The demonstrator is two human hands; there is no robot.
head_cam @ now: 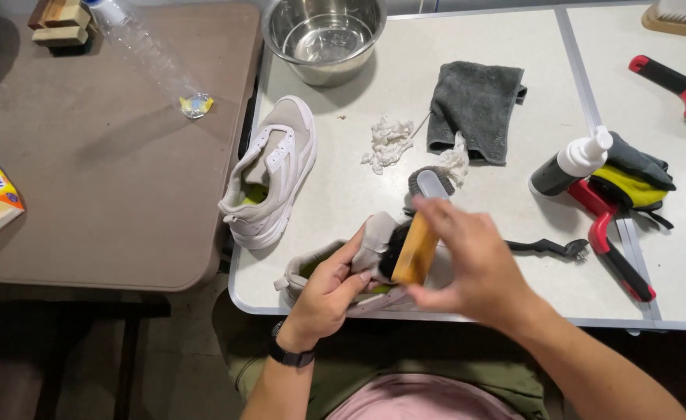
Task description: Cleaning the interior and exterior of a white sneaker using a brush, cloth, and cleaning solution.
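Low in the frame's middle, the left hand (329,289) is gripping a pale shoe (374,241) while the right hand (467,260) is clasping a wooden brush (415,250) against it.

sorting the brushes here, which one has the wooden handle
The wooden-handled brush in the right hand, against the held sneaker. The red-handled brush and thin black brush lie untouched.
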